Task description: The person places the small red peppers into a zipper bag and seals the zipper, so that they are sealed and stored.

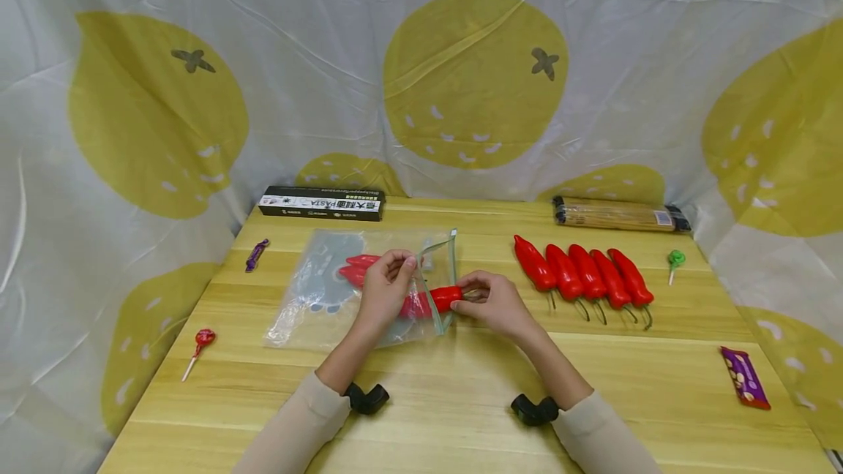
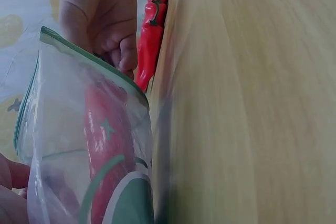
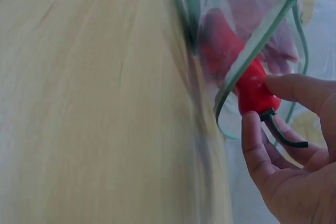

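A clear zip bag (image 1: 303,320) with a green-edged mouth lies on the table, its opening facing right. My left hand (image 1: 385,287) pinches the bag's upper side near the mouth and holds it raised. My right hand (image 1: 494,302) grips a red chili pepper (image 3: 257,90) by its stem end; the tip and most of its body are inside the bag. Another red pepper (image 1: 358,269) shows through the plastic, partly hidden by the left hand. To the right, several red peppers (image 1: 569,273) lie in a row, green stems toward me.
A black pasta box (image 1: 320,203) stands at the back left, and a pack of noodles (image 1: 615,214) at the back right. Around the sides lie a purple candy (image 1: 257,255), a red lollipop (image 1: 205,338), a green lollipop (image 1: 675,259) and a purple snack bar (image 1: 745,377).
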Action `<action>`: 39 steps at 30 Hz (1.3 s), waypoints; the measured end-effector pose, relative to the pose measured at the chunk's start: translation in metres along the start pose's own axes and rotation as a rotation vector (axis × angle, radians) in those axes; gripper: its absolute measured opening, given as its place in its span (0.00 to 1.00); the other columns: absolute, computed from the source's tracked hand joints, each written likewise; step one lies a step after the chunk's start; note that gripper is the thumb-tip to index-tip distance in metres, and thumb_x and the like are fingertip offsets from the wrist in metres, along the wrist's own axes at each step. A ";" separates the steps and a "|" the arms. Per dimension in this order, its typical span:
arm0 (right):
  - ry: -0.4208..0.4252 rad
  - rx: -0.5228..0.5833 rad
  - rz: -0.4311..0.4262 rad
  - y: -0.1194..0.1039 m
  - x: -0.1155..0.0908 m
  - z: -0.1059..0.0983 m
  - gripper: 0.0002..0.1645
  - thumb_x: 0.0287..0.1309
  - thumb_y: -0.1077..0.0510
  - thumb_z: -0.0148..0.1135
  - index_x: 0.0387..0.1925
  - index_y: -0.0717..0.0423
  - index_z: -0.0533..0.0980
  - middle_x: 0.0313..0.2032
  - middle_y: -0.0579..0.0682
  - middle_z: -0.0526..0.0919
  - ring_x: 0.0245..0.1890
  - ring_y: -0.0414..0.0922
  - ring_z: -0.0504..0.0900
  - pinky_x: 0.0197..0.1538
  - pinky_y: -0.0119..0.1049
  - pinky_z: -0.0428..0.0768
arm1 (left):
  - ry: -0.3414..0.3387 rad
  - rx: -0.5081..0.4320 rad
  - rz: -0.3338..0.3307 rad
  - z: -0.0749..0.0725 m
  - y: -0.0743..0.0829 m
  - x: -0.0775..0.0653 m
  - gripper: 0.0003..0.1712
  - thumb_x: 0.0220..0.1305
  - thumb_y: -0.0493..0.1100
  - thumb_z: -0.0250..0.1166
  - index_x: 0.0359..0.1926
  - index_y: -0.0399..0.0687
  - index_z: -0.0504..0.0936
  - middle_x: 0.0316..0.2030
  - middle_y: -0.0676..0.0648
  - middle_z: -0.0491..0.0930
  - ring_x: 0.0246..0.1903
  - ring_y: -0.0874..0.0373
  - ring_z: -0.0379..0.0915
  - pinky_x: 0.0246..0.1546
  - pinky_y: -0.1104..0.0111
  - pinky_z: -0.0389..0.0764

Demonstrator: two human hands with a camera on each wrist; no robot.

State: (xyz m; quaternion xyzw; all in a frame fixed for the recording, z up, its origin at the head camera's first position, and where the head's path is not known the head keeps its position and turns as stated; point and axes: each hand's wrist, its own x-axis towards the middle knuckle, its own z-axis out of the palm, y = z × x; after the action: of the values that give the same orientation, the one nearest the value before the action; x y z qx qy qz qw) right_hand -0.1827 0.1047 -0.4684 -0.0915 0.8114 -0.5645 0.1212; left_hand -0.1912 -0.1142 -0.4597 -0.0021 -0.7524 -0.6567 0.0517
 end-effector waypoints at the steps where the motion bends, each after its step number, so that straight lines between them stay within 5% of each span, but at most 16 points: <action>1: -0.010 0.008 -0.011 0.000 0.001 0.001 0.19 0.51 0.57 0.74 0.46 0.53 0.80 0.44 0.51 0.85 0.41 0.45 0.85 0.45 0.36 0.83 | 0.001 0.000 0.001 0.000 0.000 0.000 0.11 0.68 0.48 0.61 0.43 0.46 0.81 0.42 0.46 0.84 0.45 0.55 0.78 0.54 0.65 0.78; 7: -0.094 0.074 -0.040 0.000 0.008 0.015 0.22 0.58 0.58 0.68 0.53 0.61 0.77 0.49 0.58 0.83 0.45 0.47 0.84 0.46 0.35 0.83 | 0.006 -0.012 -0.007 0.004 -0.004 -0.001 0.11 0.68 0.48 0.61 0.43 0.46 0.80 0.43 0.46 0.84 0.45 0.55 0.79 0.52 0.67 0.79; 14: -0.145 0.303 0.011 0.000 0.008 0.014 0.28 0.72 0.54 0.52 0.64 0.70 0.64 0.56 0.69 0.76 0.52 0.58 0.82 0.57 0.51 0.79 | -0.001 -0.085 -0.048 0.009 -0.012 -0.003 0.14 0.69 0.47 0.60 0.46 0.41 0.78 0.47 0.43 0.84 0.46 0.56 0.80 0.48 0.74 0.79; 20: -0.117 0.347 -0.039 -0.001 -0.011 -0.010 0.35 0.74 0.40 0.42 0.64 0.66 0.64 0.59 0.69 0.74 0.58 0.64 0.76 0.62 0.54 0.73 | -0.008 -0.145 -0.082 0.009 -0.014 -0.003 0.15 0.69 0.46 0.60 0.48 0.39 0.77 0.48 0.41 0.83 0.48 0.56 0.79 0.49 0.75 0.78; 25: -0.171 0.406 -0.119 -0.005 -0.027 -0.020 0.33 0.76 0.41 0.36 0.65 0.62 0.63 0.61 0.72 0.71 0.62 0.67 0.71 0.64 0.50 0.73 | -0.004 -0.156 -0.091 0.009 -0.015 -0.002 0.15 0.68 0.47 0.61 0.47 0.40 0.78 0.47 0.42 0.83 0.46 0.57 0.79 0.49 0.75 0.78; 32: -0.236 0.403 -0.191 -0.018 -0.039 -0.015 0.32 0.77 0.43 0.31 0.68 0.61 0.61 0.65 0.70 0.68 0.66 0.65 0.67 0.66 0.50 0.70 | 0.009 -0.146 -0.085 0.009 -0.015 -0.002 0.13 0.69 0.47 0.61 0.45 0.42 0.78 0.44 0.43 0.82 0.44 0.56 0.79 0.45 0.74 0.80; 39: -0.280 0.436 -0.161 -0.023 -0.033 0.001 0.36 0.77 0.39 0.22 0.71 0.56 0.58 0.68 0.64 0.65 0.70 0.60 0.64 0.70 0.53 0.64 | 0.000 -0.134 -0.063 0.008 -0.010 -0.002 0.16 0.69 0.49 0.61 0.47 0.41 0.78 0.46 0.42 0.82 0.46 0.57 0.78 0.48 0.75 0.78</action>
State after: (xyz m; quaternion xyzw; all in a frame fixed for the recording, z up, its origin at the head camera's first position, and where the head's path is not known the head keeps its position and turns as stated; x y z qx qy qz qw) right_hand -0.1505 0.1055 -0.4443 -0.2046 0.6360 -0.7155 0.2040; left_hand -0.1901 -0.1072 -0.4713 0.0182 -0.7065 -0.7068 0.0308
